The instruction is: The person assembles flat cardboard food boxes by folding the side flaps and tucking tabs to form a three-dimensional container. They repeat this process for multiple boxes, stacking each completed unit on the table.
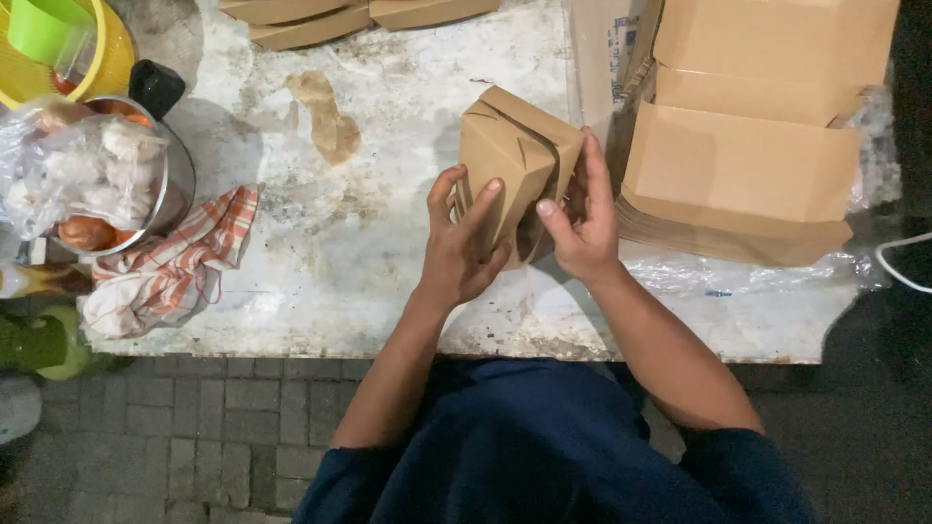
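presently both hands are on one brown cardboard box [515, 165], held tilted above the worn table [388, 281] near its front edge. left hand [464, 247] grasps the box from its left side, thumb up along the near face and fingers [442, 189] curled round the far edge. right hand [582, 218] grips the right side, thumb [555, 218] pressed on the front panel, fingers extended along the flap at the top right corner. box flaps appear partly folded over; whether they are fully locked cannot be told.

surroundings: a stack of flat cardboard blanks [743, 165] lies just right of the box on clear plastic wrap [767, 277]. more folded boxes [320, 19] sit at the far edge. an orange checked cloth [175, 267] lies crumpled at the left, beside a metal pot [175, 189] holding a plastic bag of food [78, 170]. a yellow basket [107, 53] with a green cup [44, 29] stands at the far left corner. paved floor [194, 437] shows below the table edge.
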